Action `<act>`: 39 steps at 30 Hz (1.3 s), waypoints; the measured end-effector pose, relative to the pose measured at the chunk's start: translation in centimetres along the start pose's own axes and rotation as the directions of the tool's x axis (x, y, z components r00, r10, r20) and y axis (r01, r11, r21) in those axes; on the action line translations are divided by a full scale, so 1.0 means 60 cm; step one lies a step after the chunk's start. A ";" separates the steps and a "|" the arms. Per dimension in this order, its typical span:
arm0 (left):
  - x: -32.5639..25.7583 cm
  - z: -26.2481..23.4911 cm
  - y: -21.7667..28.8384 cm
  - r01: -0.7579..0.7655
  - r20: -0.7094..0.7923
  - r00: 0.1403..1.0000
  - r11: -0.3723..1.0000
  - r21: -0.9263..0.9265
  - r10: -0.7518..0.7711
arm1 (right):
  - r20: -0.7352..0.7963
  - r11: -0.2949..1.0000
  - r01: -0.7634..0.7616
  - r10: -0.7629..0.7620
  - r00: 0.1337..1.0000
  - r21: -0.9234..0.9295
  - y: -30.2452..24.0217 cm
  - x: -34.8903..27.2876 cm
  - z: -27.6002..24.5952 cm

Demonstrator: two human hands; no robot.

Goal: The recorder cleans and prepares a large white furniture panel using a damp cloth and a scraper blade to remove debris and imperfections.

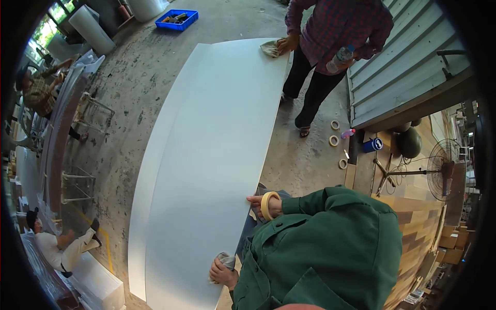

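Observation:
A long white panel runs from the lower left up to the top middle. My left hand presses a crumpled grey cloth onto the panel's near right edge. My right hand grips the same edge further up, with a tan tape roll worn around the wrist. Both my sleeves are dark green. At the far end, another person in a plaid shirt holds a cloth on the panel with one hand and a clear bottle in the other.
Three tape rolls, a pink-capped bottle and a blue can lie on the concrete at right. A standing fan is far right. A blue crate sits at top. Two people work at the left, by metal stands.

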State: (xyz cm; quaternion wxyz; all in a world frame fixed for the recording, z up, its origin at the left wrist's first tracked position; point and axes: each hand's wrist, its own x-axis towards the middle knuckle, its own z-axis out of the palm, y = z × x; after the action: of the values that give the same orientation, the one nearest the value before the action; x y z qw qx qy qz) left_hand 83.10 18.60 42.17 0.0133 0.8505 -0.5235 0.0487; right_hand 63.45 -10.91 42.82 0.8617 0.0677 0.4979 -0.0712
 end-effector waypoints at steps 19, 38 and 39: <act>-0.239 0.225 -0.070 0.922 0.603 0.343 0.135 -0.364 -0.720 | -0.413 0.993 0.057 -0.009 0.911 0.104 0.000 0.246 -0.165; -0.103 0.312 -0.260 0.587 0.986 0.165 -0.806 -0.076 0.027 | -0.618 0.838 0.443 -0.171 0.768 0.318 0.033 0.403 -0.100; -0.133 0.316 -0.289 0.566 0.986 0.164 -0.820 -0.086 0.010 | -0.553 0.874 0.350 -0.116 0.825 0.339 0.045 0.392 -0.056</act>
State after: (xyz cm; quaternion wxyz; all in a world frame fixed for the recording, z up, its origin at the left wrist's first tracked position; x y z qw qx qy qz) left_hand 96.32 32.13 23.02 0.5495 0.5143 0.3673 -0.5465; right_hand 72.72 -8.96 20.84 0.6444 0.2075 0.6868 -0.2646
